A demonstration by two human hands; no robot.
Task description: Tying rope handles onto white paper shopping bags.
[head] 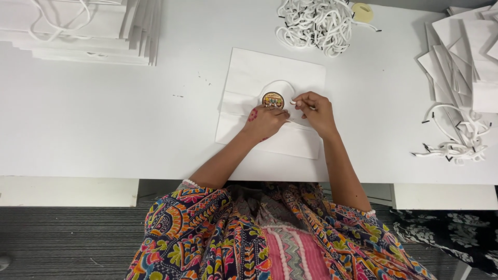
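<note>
A flat white paper bag (249, 72) lies on the white table (104, 124) in front of me. A white cord handle (277, 84) loops out of its top edge. My left hand (265, 122) presses on the bag and wears a large round ornate ring on one finger. My right hand (317, 111) sits just beside it, thumb and fingers pinching the end of the white cord at the bag's surface. The two hands nearly touch at their fingertips.
A stack of finished white bags (83, 31) with cord handles lies at the far left. A heap of white cords (314, 23) and a tape roll (362, 11) sit at the back. Flat bags (467, 57) and loose cords (456, 148) lie on the right.
</note>
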